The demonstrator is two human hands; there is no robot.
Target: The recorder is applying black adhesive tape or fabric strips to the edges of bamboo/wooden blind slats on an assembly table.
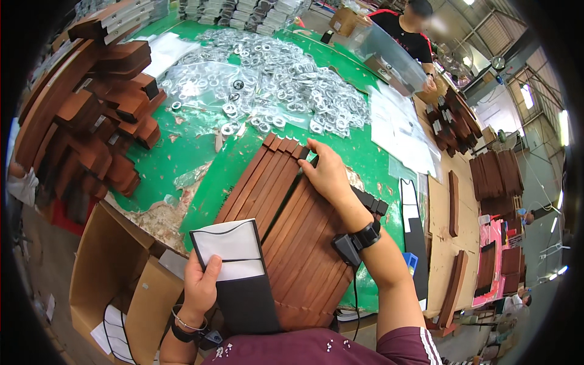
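While under right hand (328, 173), wooden slats (286, 225) lengthwise away, upper-right.

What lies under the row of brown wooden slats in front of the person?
The brown wooden slats lie side by side on the green table mat, with dark strips showing past their right edge. The right hand rests on them; anything directly beneath is covered.

A row of wooden slats (286, 225) lies side by side on the table (182, 158) at centre. The right hand (328, 173) rests on their far ends, at 12 o'clock. At 7 o'clock the left hand (201, 286) holds a flat pouch (240, 274) (overlapping the slats' near ends). Bagged metal rings (274, 79) lie behind; stacked wooden blocks (91, 115) at 10 o'clock; a cardboard box (115, 274) at 8.
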